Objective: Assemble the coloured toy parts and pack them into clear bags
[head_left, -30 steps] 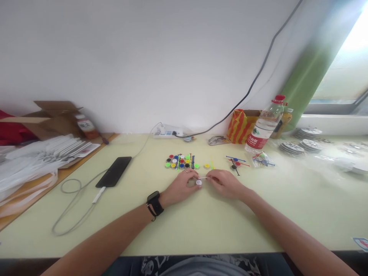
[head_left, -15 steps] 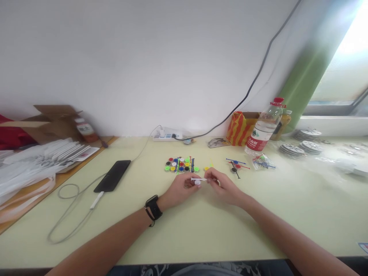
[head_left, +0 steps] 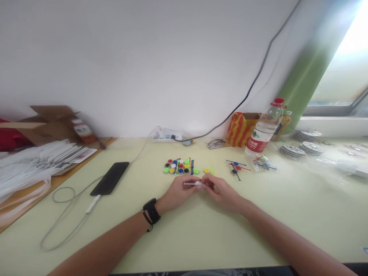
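Pale tabletop (head_left: 201, 237) holds phone (head_left: 109, 178), discs (head_left: 173, 166) and bottle (head_left: 263, 132) beyond left hand (head_left: 176, 194) and right hand (head_left: 222, 194), fingers (head_left: 209, 179) clamped on a half-hidden white piece (head_left: 189, 184)

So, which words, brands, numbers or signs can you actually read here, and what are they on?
"山泉": on the red part of the label on the big water bottle; the character before it is unclear, and the smaller print below is too blurred.
Small bottle at the left: label marks too blurred to read.
Printed sheet at the left: too small to read.
Numbers: none readable.
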### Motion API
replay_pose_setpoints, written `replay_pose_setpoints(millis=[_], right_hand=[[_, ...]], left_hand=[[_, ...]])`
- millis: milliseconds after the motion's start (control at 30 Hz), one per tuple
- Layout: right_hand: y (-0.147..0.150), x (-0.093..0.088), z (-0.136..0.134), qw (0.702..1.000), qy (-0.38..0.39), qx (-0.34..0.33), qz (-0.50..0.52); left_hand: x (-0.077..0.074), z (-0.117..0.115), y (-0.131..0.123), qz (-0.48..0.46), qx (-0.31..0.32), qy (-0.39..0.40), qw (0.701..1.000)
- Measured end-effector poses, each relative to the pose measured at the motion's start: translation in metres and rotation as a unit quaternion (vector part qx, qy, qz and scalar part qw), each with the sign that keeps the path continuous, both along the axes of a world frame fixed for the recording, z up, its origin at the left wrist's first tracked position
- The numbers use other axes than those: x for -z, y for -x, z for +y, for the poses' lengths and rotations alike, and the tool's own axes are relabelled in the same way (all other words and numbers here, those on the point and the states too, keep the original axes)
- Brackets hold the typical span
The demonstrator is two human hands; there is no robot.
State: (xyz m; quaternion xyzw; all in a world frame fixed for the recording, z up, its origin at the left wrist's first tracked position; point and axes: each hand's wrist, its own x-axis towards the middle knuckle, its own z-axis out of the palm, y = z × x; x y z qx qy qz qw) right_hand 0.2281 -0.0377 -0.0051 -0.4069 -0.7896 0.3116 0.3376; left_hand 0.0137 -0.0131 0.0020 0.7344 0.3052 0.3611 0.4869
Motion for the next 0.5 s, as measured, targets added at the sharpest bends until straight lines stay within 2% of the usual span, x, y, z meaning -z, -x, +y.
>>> replay_pose_setpoints(millis=[267,500], right_hand=[[-0.0026,0.0005,0.0022,1.0,0.016,0.001,0.012],[-0.0042,0.004,0.0028,1.0,-0.005,0.008,-0.003]], left_hand=[[0.0027,0.0012,0.0006,-0.005,-0.002,-0.004,1.0],[0.0036,0.0008,0.0011,-0.008,-0.008,-0.02,1.0]])
